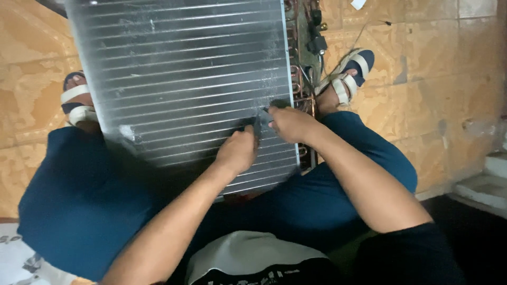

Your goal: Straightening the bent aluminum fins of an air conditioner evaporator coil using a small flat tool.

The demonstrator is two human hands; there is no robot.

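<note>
Left hand (237,150) fingers curled shut around a small dark tool (255,126), pressed on the coil (185,74) face near its lower right corner. Right hand (290,124) fingers bunched together, pinching the same tool from the right side, fingertips touching the fins. Hands just beside each other, nearly touching. Coil is a flat finned metal panel, leaning tilted across the person's legs (79,200) in blue trousers, top edge away from the camera. Copper tubes (300,84) run down the coil's right edge, with dark wiring (317,37) above them. Sandalled feet (348,71) either side on the tan floor (438,79). No containers visible.
</note>
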